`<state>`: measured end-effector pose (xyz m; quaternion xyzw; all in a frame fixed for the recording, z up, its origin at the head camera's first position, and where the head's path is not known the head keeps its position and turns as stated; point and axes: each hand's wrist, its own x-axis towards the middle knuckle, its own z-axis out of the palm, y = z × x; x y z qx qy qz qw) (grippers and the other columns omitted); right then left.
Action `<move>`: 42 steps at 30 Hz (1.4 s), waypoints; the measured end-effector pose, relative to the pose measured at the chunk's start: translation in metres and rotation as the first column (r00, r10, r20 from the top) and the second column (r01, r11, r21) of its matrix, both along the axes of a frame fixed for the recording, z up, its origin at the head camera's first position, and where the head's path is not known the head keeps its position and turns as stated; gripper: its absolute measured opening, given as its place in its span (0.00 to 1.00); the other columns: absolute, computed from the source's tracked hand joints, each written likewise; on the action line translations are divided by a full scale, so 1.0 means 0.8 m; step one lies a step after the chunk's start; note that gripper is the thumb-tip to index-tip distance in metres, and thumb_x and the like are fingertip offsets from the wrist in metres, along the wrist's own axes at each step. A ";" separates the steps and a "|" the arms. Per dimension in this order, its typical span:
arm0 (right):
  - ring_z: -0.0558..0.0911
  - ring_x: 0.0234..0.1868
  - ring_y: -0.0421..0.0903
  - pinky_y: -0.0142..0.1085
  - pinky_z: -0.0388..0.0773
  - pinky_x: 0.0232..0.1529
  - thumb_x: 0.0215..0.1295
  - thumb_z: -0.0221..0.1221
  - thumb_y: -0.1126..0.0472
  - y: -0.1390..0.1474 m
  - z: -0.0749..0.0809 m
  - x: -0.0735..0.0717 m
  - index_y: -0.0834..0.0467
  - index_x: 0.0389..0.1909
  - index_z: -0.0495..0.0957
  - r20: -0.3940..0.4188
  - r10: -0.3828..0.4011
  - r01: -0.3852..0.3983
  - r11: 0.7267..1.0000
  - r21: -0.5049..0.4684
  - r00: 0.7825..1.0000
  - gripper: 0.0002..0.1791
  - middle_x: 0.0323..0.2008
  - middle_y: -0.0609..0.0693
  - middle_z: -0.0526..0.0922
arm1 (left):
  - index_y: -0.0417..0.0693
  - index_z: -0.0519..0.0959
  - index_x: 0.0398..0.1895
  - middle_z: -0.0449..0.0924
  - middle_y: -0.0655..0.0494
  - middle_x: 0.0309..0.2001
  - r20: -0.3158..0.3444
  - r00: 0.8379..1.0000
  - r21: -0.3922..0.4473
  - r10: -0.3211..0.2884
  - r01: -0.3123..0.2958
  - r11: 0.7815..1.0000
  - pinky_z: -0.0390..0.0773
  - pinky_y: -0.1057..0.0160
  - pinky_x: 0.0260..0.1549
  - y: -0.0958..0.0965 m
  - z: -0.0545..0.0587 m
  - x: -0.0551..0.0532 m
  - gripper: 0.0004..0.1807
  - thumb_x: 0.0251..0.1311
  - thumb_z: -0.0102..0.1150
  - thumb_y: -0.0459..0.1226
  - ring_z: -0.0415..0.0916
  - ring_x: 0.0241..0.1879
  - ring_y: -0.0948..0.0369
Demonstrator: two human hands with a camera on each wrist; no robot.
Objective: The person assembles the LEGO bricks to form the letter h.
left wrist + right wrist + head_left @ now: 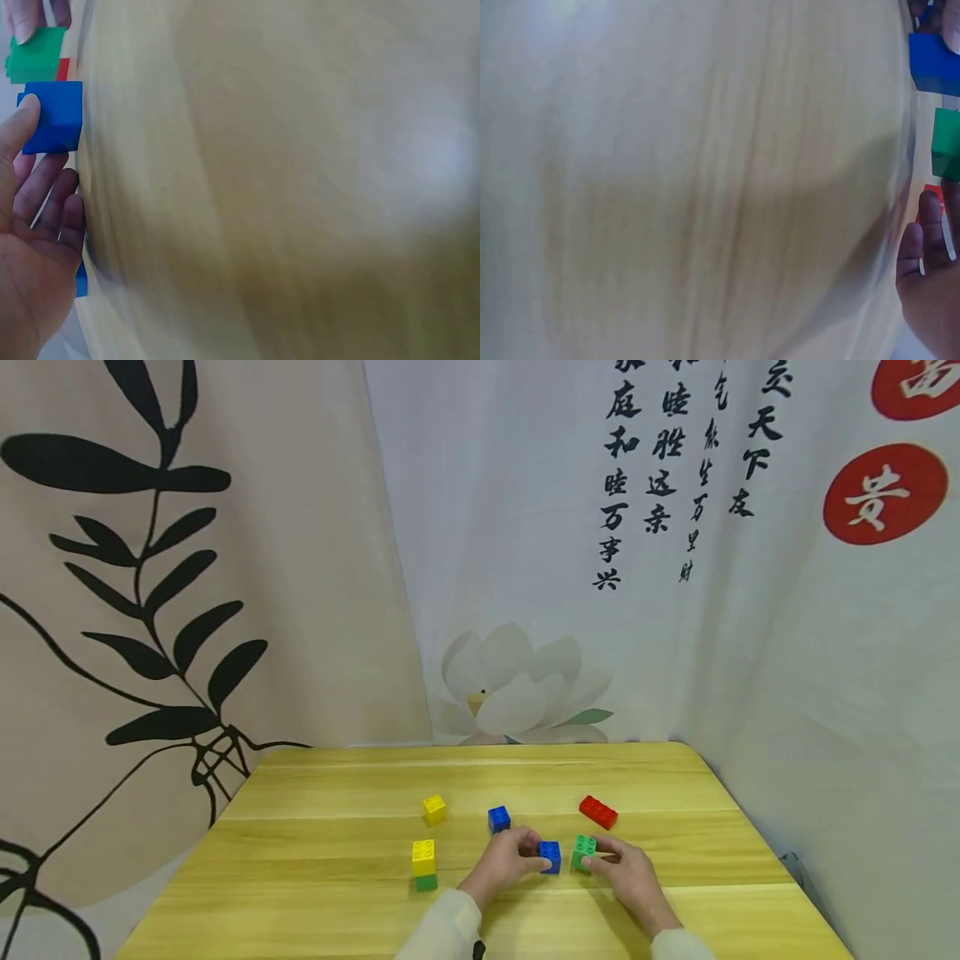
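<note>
My left hand (510, 860) pinches a blue building block (551, 857) between thumb and fingers, low over the table. Just to its right, my right hand (628, 874) grips a green building block (583, 852) by its right side, studs facing up. A narrow gap parts the two blocks. In the left wrist view the thumb lies on the blue block (56, 116), and the green block (37, 54) shows beyond it. The right wrist view catches the green block (946, 142) at the frame's edge, its far part cut off.
Behind my left hand sits another blue block (498, 819). A red block (597, 812) lies past my right hand. On the left a yellow block (423, 857) sits atop a green one (426, 882), with a separate yellow block (434, 810) farther back on the wooden table (315, 860).
</note>
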<state>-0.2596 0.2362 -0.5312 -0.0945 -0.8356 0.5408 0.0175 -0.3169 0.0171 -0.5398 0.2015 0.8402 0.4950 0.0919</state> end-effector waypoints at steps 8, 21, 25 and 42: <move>0.78 0.48 0.49 0.41 0.77 0.44 0.61 0.69 0.53 -0.005 0.013 -0.006 0.61 0.61 0.77 -0.004 0.019 -0.019 1.000 0.005 1.000 0.29 0.48 0.52 0.82 | 0.47 0.82 0.43 0.81 0.62 0.36 -0.001 1.000 0.006 0.013 -0.013 1.000 0.79 0.58 0.41 -0.009 -0.003 0.008 0.13 0.56 0.72 0.38 0.76 0.37 0.64; 0.80 0.47 0.48 0.42 0.78 0.44 0.61 0.69 0.58 -0.021 0.036 -0.018 0.61 0.59 0.79 -0.098 0.125 -0.113 0.987 0.118 0.987 0.25 0.51 0.53 0.84 | 0.47 0.83 0.43 0.82 0.63 0.38 -0.002 1.000 0.036 -0.013 0.013 0.999 0.79 0.58 0.44 -0.015 -0.010 0.008 0.12 0.55 0.72 0.35 0.77 0.39 0.63; 0.81 0.45 0.48 0.40 0.79 0.41 0.59 0.70 0.61 -0.027 0.040 -0.019 0.61 0.56 0.81 -0.114 0.151 -0.141 0.986 0.093 0.982 0.23 0.48 0.53 0.84 | 0.47 0.83 0.43 0.83 0.63 0.38 -0.003 1.000 0.042 -0.008 0.008 0.999 0.79 0.58 0.44 -0.017 -0.008 0.010 0.12 0.55 0.72 0.34 0.78 0.39 0.63; 0.81 0.44 0.49 0.44 0.80 0.44 0.60 0.70 0.60 -0.043 0.032 -0.019 0.60 0.53 0.82 -0.107 0.287 -0.278 0.956 0.093 0.952 0.20 0.47 0.53 0.85 | 0.46 0.84 0.42 0.83 0.62 0.38 0.039 0.999 0.083 0.025 -0.028 0.996 0.79 0.56 0.45 -0.020 -0.011 0.014 0.13 0.53 0.74 0.34 0.78 0.40 0.62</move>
